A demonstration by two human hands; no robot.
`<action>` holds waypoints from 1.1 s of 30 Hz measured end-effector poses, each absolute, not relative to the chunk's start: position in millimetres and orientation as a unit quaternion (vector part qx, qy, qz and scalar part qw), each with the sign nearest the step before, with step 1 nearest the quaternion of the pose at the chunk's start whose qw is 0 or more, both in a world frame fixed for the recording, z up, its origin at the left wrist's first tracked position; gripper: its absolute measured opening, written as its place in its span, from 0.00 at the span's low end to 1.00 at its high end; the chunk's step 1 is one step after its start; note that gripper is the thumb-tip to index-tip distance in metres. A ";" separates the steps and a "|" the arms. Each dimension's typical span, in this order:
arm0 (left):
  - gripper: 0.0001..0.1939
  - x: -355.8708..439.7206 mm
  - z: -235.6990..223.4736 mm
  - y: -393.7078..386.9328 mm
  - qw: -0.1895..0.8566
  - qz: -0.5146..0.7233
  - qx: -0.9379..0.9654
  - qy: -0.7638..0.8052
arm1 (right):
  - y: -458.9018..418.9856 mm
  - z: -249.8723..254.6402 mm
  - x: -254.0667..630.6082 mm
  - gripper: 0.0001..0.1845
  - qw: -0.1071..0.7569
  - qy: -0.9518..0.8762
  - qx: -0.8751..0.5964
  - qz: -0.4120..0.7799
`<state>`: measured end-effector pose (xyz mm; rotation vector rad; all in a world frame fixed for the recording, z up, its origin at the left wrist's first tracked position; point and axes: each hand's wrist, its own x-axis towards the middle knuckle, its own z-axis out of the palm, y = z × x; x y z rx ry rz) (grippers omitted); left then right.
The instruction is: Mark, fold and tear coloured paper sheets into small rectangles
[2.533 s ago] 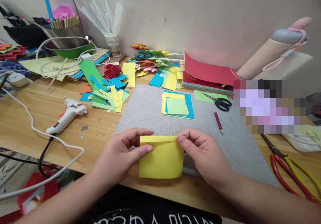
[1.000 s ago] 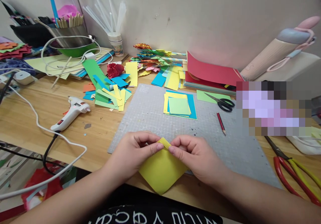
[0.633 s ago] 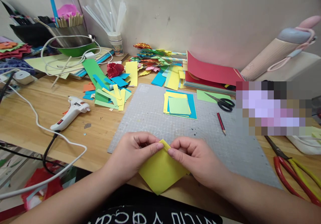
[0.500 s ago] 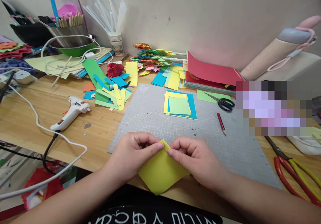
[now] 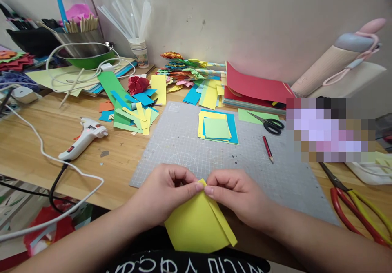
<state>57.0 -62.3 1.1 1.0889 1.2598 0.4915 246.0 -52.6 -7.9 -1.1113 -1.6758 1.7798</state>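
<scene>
A sheet of yellow paper (image 5: 196, 228) hangs from both my hands at the near edge of the grey cutting mat (image 5: 171, 150). A narrow strip along its right side is folded over. My left hand (image 5: 171, 191) pinches the top corner between thumb and fingers. Right beside it, my right hand (image 5: 235, 193) pinches the same corner at the fold, the two thumbs nearly touching. Beyond the hands, a stack of square papers (image 5: 217, 127) in green, yellow and blue lies on the mat. A red pencil (image 5: 267, 149) and black-handled scissors (image 5: 271, 125) rest to its right.
A white glue gun (image 5: 85, 137) with its cable lies on the left. Paper scraps (image 5: 134, 118) are heaped behind it. Large red-and-yellow-handled scissors (image 5: 352, 199) sit at the right edge. At the back stand a cup of glue sticks (image 5: 139, 52) and red paper sheets (image 5: 257, 81).
The yellow paper has turned and dropped a little toward me, and the folded strip on its right side now shows along its length. My thumbs have come closer together.
</scene>
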 end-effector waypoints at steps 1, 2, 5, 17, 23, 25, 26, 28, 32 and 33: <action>0.17 56.8 1.1 -62.5 0.652 0.213 0.473 0.552 | -51.9 -7.8 246.0 0.16 0.228 -0.606 -0.401 0.648; 0.17 56.6 1.1 -62.6 0.656 0.210 0.472 0.550 | -51.2 -7.6 246.0 0.16 0.232 -0.612 -0.398 0.643; 0.17 56.9 1.3 -62.2 0.655 0.199 0.489 0.540 | -50.1 -7.2 246.0 0.12 0.247 -0.633 -0.392 0.620; 0.16 63.6 6.8 -59.6 0.666 0.174 0.511 0.515 | -48.8 -10.1 245.3 0.14 0.263 -0.633 -0.383 0.619; 0.16 65.1 6.1 -57.8 0.641 0.175 0.545 0.511 | -50.0 -11.4 245.4 0.14 0.256 -0.690 -0.391 0.552; 0.15 65.0 6.9 -55.8 0.612 0.173 0.581 0.508 | -49.2 -13.7 245.6 0.15 0.253 -0.686 -0.388 0.561; 0.15 64.9 7.2 -54.8 0.600 0.175 0.590 0.511 | -48.6 -14.9 245.8 0.15 0.254 -0.681 -0.386 0.568; 0.15 64.6 7.0 -52.8 0.596 0.188 0.577 0.526 | -47.4 -16.7 246.4 0.14 0.265 -0.665 -0.382 0.585; 0.17 64.1 3.8 -50.7 0.638 0.226 0.498 0.542 | -46.3 -16.2 247.5 0.13 0.277 -0.647 -0.389 0.594; 0.17 63.9 2.9 -50.4 0.645 0.229 0.489 0.541 | -46.3 -15.7 247.6 0.13 0.276 -0.645 -0.393 0.595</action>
